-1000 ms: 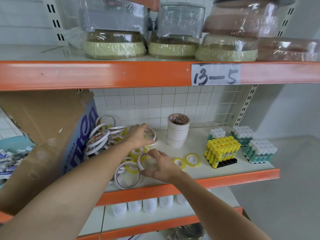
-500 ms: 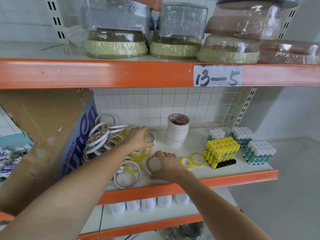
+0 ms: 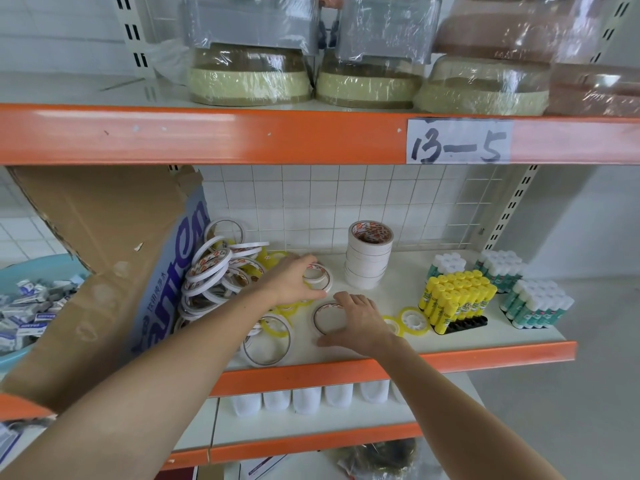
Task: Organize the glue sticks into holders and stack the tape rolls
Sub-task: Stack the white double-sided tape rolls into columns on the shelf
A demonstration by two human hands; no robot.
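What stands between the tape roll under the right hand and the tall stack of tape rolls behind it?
Nothing visible does. The right hand rests on a thin tape roll, and only bare shelf lies between it and the stack.

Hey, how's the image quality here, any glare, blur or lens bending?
Head view: even, soft light; glare streaks on the plastic-wrapped tape packs up top; wide-angle lens bows the orange shelf edge; the 13-5 label looks slightly smeared.
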